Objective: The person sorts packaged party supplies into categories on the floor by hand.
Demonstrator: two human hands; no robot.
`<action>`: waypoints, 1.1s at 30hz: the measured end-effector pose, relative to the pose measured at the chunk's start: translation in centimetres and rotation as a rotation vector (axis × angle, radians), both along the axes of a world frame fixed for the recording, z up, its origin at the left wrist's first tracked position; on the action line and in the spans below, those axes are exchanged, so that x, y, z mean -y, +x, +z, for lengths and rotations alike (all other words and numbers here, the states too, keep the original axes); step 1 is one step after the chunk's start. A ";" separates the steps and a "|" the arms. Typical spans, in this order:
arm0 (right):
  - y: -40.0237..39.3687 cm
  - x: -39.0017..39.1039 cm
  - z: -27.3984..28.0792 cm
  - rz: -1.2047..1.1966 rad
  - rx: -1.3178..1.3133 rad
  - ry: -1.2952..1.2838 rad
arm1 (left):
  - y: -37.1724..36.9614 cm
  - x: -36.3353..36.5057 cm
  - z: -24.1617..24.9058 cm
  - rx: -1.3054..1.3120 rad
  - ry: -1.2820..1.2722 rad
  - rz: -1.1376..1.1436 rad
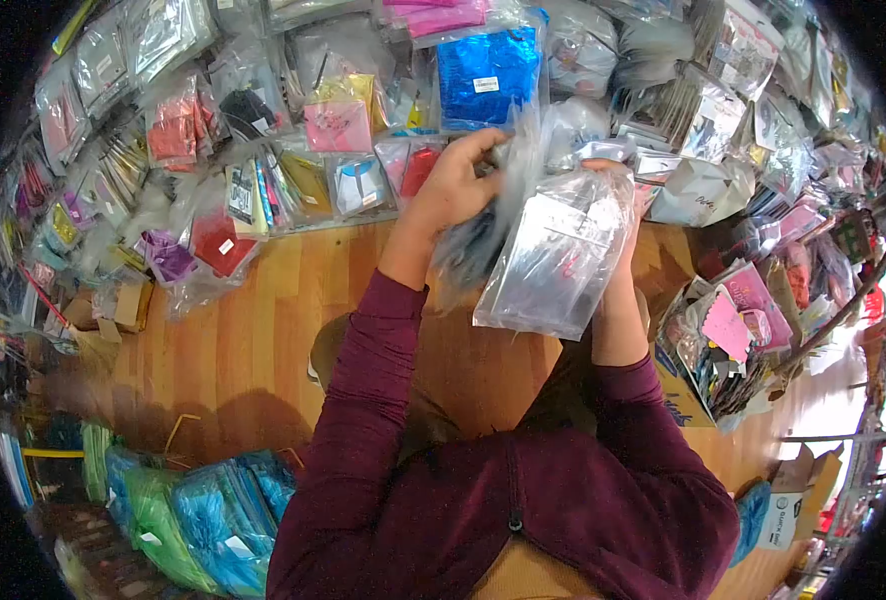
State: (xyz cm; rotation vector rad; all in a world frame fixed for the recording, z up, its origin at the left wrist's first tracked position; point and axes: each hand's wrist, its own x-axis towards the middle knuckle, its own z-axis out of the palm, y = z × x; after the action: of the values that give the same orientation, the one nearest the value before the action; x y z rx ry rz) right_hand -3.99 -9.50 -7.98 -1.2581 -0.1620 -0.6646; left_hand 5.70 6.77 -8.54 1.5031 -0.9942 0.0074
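Observation:
A clear plastic packet (548, 262) with silvery, shiny contents hangs in front of my body, gripped along its upper right side by my right hand (618, 185). Its label and a small red mark show through the plastic. My left hand (460, 180) is beside it on the left, fingers bent around the edge of a blurred clear plastic bag (525, 150). Just beyond my hands lies a shiny blue packet (488, 80) with a white label.
Rows of bagged packets, among them a pink one (338, 125) and a red one (225, 245), line the far side. A filled cardboard box (688, 385) stands at the right. Blue bags (225, 510) and green bags (158, 520) lie at the lower left on the wooden floor (253, 350).

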 end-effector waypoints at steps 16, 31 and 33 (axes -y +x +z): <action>-0.5 2.5 2.8 0.020 -0.239 -0.687 | 2.0 -2.9 0.9 -0.034 -0.112 0.283; 0.6 0.8 1.0 0.292 -0.369 -0.649 | 2.6 -3.8 0.5 0.361 -0.108 0.295; 0.7 2.2 2.3 0.194 -0.412 -0.886 | 1.5 -4.1 1.5 0.139 -0.119 0.187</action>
State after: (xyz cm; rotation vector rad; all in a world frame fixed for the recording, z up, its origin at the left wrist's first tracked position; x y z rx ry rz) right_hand -3.31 -11.72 -5.68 -2.1663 -0.2442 -0.1282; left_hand 7.18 10.84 -7.08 1.4961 -0.9429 0.3032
